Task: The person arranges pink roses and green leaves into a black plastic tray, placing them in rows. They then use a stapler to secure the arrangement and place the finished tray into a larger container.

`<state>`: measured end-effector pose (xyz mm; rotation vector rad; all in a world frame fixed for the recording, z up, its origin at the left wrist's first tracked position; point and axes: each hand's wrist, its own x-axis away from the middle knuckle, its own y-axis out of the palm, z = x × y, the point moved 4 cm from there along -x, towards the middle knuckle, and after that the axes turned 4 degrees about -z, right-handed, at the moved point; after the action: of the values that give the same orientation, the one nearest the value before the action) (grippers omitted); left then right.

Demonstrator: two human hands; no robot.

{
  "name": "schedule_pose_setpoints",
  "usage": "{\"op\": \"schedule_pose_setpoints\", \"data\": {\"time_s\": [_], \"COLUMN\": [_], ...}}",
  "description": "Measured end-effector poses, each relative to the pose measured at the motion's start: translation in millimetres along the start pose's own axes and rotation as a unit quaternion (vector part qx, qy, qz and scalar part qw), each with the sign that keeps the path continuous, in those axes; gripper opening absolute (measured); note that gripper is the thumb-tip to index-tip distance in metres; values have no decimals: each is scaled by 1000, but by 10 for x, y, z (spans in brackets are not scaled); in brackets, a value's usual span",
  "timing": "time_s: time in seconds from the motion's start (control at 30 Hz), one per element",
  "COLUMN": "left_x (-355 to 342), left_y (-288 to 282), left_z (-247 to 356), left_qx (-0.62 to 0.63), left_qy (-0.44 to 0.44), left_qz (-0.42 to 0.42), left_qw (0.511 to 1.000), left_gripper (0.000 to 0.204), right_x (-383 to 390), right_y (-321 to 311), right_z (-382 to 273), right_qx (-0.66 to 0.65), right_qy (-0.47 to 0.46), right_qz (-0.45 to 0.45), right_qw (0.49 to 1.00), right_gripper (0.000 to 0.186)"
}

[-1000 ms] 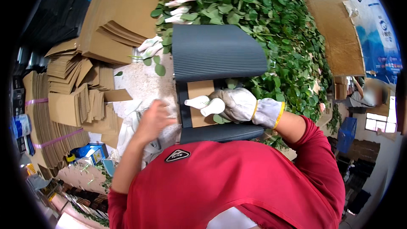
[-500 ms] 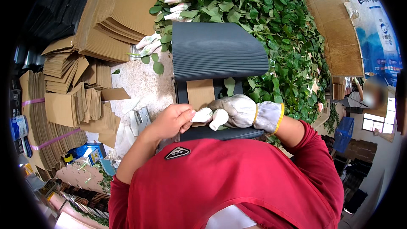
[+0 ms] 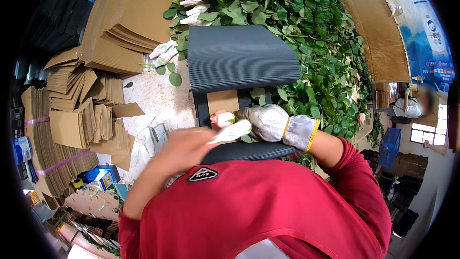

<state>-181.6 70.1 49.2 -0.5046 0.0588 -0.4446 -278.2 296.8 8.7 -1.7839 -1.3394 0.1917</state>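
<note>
Fingers of the gloved right hand (image 3: 269, 123) curl, apparently around stems; those of the bare left hand (image 3: 188, 146), blurred, seem to pinch the white net sleeve (image 3: 233, 132). Below the large grey ribbed pad (image 3: 242, 56), it lies between the hands, beside the smaller pink rose (image 3: 221, 118). Any pull is best lengthwise, stems steady.

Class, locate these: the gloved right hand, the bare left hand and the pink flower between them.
Gloved right hand (image 3: 267, 123): head view, its middle.
Bare left hand (image 3: 187, 146): head view, its blurred middle.
Pink flower (image 3: 219, 118): head view, its petals.
</note>
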Motion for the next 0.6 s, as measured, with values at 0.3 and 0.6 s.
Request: {"op": "schedule_pose_setpoints", "data": {"time_s": [0.3,0.6], "left_x": [-223,-442], "left_y": [110,539], "left_z": [-237,-602], "left_qx": [49,-26], "left_qy": [-36,70], "left_qz": [8,74], "left_qw": [998,994], "left_gripper": [63,31], "right_x": [-80,-179], "right_y": [-147,-93], "right_z": [-293,-457], "right_qx": [40,129], "right_qy": [13,-8], "right_qz": [-66,-184], "right_qw": [997,974], "right_gripper": [30,20]}}
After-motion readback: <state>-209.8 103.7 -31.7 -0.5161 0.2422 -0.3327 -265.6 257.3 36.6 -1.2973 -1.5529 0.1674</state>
